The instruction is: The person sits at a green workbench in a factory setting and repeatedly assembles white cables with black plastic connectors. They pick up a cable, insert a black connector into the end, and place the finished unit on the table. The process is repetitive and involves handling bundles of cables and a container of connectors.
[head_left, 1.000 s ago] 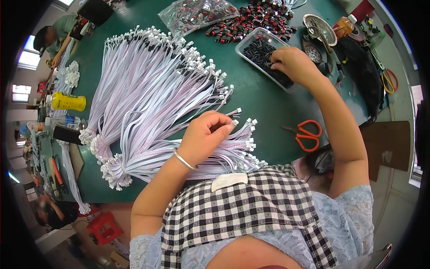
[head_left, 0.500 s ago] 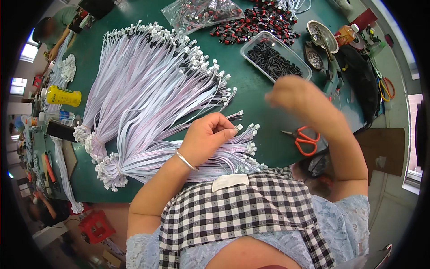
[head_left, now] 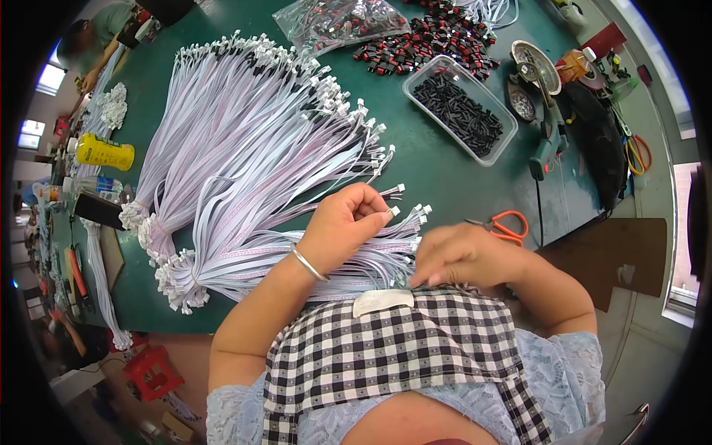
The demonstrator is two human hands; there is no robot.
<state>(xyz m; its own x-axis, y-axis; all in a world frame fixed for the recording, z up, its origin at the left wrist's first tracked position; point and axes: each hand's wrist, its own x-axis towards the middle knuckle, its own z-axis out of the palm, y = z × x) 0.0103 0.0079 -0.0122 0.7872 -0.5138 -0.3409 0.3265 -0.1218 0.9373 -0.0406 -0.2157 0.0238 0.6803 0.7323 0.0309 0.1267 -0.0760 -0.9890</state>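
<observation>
My left hand [head_left: 347, 222] is closed around the end of one pale flat ribbon cable [head_left: 393, 211] with a white connector, over the near edge of a big fan of such cables [head_left: 245, 148]. My right hand [head_left: 463, 256] is drawn in close to my body beside the cable ends, fingers pinched together; whatever small piece it holds is hidden. A clear plastic tray of small black parts [head_left: 460, 111] lies farther out on the right.
The green table [head_left: 437, 174] carries orange-handled scissors [head_left: 504, 226], a pile of red and black parts [head_left: 430, 41], a clear bag of parts [head_left: 341, 18], a hand tool [head_left: 549, 141] and a yellow bottle [head_left: 104, 152]. Another person [head_left: 96, 44] works at the far left.
My right hand left the tray of black parts and came back to the cable ends next to my left hand. The left hand kept its grip on the cable.
</observation>
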